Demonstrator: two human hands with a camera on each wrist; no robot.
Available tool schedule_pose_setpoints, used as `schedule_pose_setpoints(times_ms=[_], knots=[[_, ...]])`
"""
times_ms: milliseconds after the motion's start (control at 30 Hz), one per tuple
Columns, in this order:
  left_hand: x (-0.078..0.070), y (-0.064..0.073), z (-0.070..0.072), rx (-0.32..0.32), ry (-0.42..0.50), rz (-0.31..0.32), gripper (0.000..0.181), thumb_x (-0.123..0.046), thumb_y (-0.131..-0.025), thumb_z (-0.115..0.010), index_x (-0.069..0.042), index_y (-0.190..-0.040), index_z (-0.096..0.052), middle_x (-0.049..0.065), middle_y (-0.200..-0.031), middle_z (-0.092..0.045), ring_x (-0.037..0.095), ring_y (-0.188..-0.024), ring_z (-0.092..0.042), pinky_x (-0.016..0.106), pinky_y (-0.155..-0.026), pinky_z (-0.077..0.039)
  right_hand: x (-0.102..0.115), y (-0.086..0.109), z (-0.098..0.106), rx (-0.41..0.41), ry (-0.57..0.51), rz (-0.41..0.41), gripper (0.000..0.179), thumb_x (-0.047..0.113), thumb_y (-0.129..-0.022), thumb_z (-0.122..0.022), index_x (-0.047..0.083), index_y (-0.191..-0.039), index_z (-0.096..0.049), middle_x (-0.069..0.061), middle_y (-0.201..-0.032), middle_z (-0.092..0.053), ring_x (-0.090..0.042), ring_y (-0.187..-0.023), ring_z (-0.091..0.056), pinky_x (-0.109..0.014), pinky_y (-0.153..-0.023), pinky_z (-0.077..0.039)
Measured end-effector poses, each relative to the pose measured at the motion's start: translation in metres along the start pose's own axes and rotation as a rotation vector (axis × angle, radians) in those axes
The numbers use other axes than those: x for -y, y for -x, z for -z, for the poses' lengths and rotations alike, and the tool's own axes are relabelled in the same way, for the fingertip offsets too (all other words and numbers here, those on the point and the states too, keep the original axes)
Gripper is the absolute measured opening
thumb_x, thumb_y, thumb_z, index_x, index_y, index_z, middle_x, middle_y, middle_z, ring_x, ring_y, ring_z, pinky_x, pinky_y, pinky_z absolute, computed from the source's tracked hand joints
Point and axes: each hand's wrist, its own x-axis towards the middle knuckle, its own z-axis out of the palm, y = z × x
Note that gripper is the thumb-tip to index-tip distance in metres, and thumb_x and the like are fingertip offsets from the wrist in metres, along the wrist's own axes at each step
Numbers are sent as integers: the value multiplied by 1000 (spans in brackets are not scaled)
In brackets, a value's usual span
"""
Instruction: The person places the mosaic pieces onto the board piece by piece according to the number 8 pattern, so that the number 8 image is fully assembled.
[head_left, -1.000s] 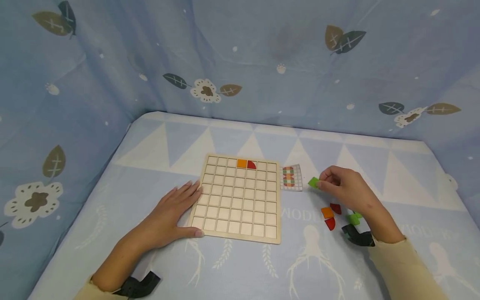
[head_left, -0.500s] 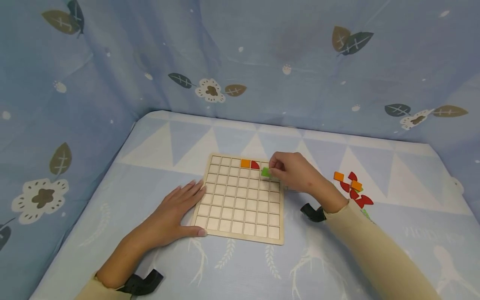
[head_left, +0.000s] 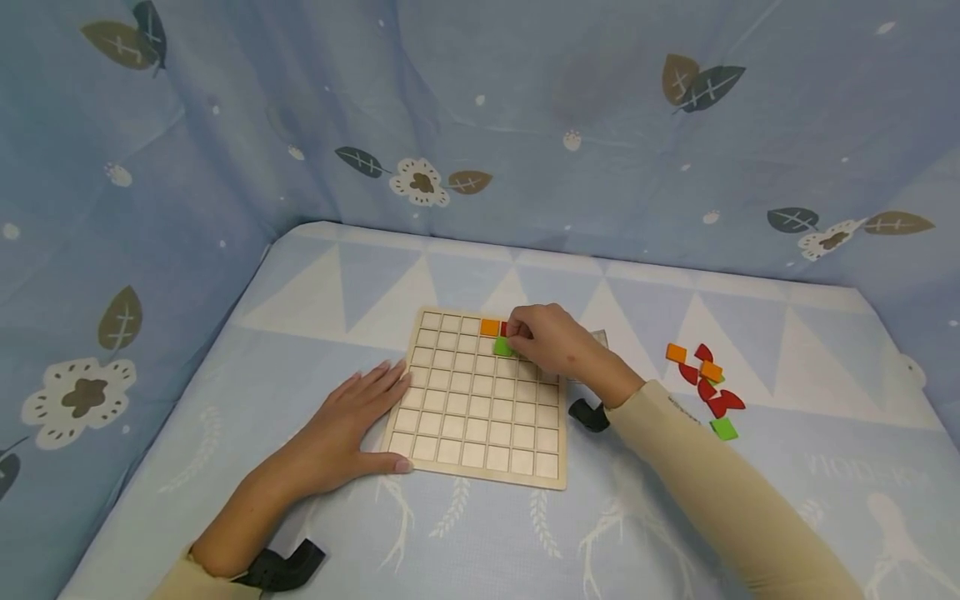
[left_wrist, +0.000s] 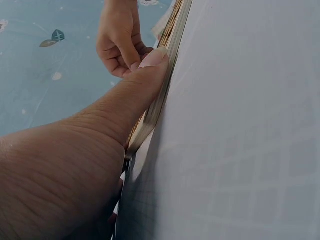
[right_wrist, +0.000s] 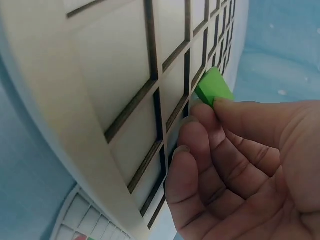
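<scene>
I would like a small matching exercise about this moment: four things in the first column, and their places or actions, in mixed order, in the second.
Column one
1. Left hand
2. Right hand
3. Orange square on the board
4. Loose red pieces

Column two
A. On the cloth, to the right of the board
B. At the left edge of the board
C. In the far row of cells
D. Pinching a green square

Right pairs: 1-B, 2-D, 3-C, 4-A
</scene>
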Motion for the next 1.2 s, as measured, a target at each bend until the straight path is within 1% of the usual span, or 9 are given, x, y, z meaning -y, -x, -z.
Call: schedule_pose_setpoints(times_ms=[233,333,433,533,700,833,933,1100,1200], knots=[[0,0,2,1,5,-12,109,-62,-83,-80,-10,-165,-32,4,-173,-20,29,-160,-12,55,-126,-9,-2,0,11,47,-25,2,7,16,-104,-67,9,-102,-70,-2,-92,-69,-18,-77,-62,-37,-71,-54],[0,0,3,1,1,-7,109,-62,-83,-81,-10,-165,-31,4,-173,-20,29,-160,-12,54,-126,-9,0,-1,15,75,-18,14,7,14,-104,-65,9,-101,-69,-3,-92,-68,-19,-77,-61,-38,-72,-53],[0,0,3,1,2,-4,109,-62,-83,-81,-10,-165,-32,4,-173,-20,29,-160,-12,54,-126,-8,1,-3,15,90,11,27,7,13,-105,-64,9,-101,-69,-3,-92,-67,-19,-76,-60,-37,-71,-52],[-1,0,3,0,8,-8,109,-61,-83,-81,-9,-165,-32,4,-173,-21,29,-160,-12,54,-126,-8,0,-4,11,69,29,29,8,13,-105,-64,10,-99,-68,-3,-89,-66,-18,-74,-58,-36,-70,-51],[0,1,3,1,6,-6,109,-62,-83,-81,-10,-165,-31,4,-173,-20,29,-160,-12,54,-127,-8,-3,-2,1,-12,33,44,12,11,-103,-67,11,-92,-67,-1,-80,-63,-18,-68,-55,-36,-66,-48],[0,2,3,-1,4,-3,110,-62,-83,-81,-10,-165,-31,4,-173,-21,29,-160,-12,54,-126,-8,-2,-1,-4,-48,65,56,12,11,-103,-68,11,-90,-68,1,-78,-62,-17,-68,-55,-35,-67,-48],[0,1,2,-2,6,-6,109,-62,-83,-81,-10,-165,-31,4,-173,-21,30,-160,-13,55,-126,-8,-1,1,-6,-48,76,52,13,11,-103,-67,10,-90,-68,1,-78,-62,-17,-68,-55,-35,-67,-49],[-2,1,2,-4,9,-6,109,-62,-83,-81,-9,-165,-32,5,-173,-21,30,-160,-13,55,-126,-9,2,5,-7,-45,65,34,13,11,-104,-67,11,-91,-69,2,-77,-63,-17,-68,-54,-35,-67,-48],[-2,1,1,-4,9,-5,109,-62,-83,-80,-9,-165,-32,5,-173,-22,30,-160,-13,55,-126,-9,2,9,-8,-51,73,37,11,11,-103,-68,11,-92,-72,1,-81,-65,-17,-71,-57,-35,-69,-50]])
